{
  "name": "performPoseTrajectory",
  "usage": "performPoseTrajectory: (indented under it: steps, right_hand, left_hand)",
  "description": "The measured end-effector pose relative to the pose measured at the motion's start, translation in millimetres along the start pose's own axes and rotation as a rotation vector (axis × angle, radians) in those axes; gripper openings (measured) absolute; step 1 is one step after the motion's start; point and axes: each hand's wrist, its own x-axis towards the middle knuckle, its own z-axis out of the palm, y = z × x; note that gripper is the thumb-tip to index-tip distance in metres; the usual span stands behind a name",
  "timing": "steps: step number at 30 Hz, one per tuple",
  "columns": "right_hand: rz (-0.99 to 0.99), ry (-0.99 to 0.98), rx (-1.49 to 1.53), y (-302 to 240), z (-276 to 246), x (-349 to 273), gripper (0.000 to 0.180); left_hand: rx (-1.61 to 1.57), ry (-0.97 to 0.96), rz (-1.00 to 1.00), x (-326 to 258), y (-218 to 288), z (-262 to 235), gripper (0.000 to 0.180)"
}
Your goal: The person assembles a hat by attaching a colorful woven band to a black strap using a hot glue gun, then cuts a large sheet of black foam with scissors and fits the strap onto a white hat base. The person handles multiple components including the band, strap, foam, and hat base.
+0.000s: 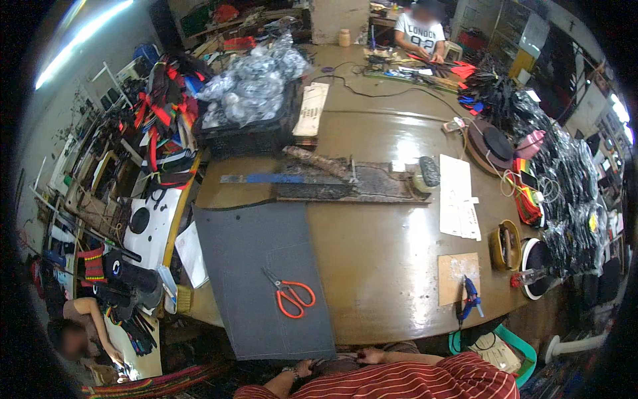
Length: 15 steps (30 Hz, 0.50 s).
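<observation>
At the near table edge my left hand (304,368), with a band at the wrist, looks curled against dark grey material. To its right my right hand (370,356) lies by the same dark material, its fingers bent in. Too little shows to tell what either hand grips. Just beyond them a dark grey sheet (256,239) with faint drawn lines lies flat, its near end reaching over the table edge. On that sheet rest orange-handled scissors (291,296), blades slightly apart and pointing away from me.
A blue glue gun (470,298) sits by a tan board (457,266) at right. Farther off are a wooden plank (392,189), a blue-marked ruler (266,178), paper patterns (454,199) and a black crate (246,139) of plastic bags. Two other people (420,33) work nearby.
</observation>
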Motion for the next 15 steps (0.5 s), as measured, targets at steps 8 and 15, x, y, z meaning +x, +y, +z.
performPoseTrajectory:
  steps: [8, 15]
  right_hand:
    - [-0.438, -0.329, 0.055, 46, -9, -65, 0.044]
    - [-0.182, -0.260, -0.533, 115, 16, -48, 0.042]
  left_hand:
    - [-0.330, -0.080, -0.002, -53, 69, 73, 0.062]
    - [-0.019, 0.176, -0.182, -48, 124, 128, 0.046]
